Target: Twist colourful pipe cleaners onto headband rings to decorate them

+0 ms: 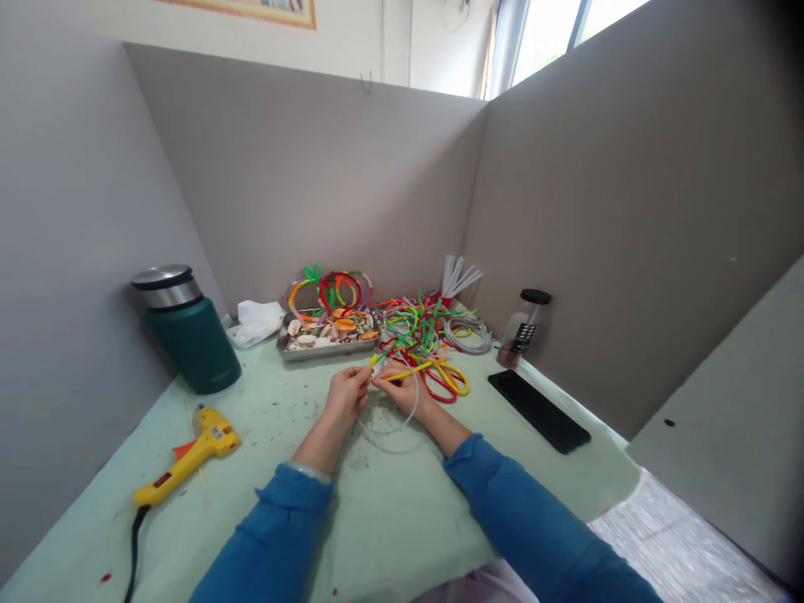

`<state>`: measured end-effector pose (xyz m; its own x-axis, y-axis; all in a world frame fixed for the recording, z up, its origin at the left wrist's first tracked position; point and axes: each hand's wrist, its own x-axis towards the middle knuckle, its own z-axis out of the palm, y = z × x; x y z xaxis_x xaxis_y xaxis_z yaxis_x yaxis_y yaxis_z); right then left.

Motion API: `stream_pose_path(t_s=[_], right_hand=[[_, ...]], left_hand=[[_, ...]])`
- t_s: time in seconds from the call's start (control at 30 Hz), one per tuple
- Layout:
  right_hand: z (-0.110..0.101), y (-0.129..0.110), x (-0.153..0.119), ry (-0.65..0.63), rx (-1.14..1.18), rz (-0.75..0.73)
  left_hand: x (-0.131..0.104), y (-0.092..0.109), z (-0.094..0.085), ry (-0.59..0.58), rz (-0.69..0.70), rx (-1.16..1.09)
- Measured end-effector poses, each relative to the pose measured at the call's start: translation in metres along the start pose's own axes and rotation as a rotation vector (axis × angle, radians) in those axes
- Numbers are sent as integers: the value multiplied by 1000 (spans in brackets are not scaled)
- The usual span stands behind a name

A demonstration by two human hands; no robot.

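Note:
My left hand (347,395) and my right hand (405,394) meet over the middle of the table, fingertips nearly touching. In my right hand's pinch is a thin yellow tube (414,369), which runs up to the right. My left fingers are closed at the near end of the same work, where a short yellow piece shows above them; exactly what they grip is partly hidden. A thin whitish cord (415,406) curves in a loop below and around my right hand. Just beyond lies a tangle of coloured tubes (422,328), with yellow and red loops (461,378) beside my right hand.
A metal tray (327,352) of shells stands behind, with coloured rings (342,289) on it. To the left are a green bottle (194,343), tissues (257,318) and a yellow glue gun (188,465). Rightward are a grey cord coil (470,335), a clear bottle (521,331) and a black phone (538,410).

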<state>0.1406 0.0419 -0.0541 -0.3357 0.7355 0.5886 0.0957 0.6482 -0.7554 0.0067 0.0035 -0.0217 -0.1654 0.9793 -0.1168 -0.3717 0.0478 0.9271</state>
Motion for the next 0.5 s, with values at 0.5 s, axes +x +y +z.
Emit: stream_pose_path(t_s=[0.5], right_hand=[[-3, -4, 2, 28, 14, 10]], left_hand=[[-1, 4, -4, -85, -104, -16]])
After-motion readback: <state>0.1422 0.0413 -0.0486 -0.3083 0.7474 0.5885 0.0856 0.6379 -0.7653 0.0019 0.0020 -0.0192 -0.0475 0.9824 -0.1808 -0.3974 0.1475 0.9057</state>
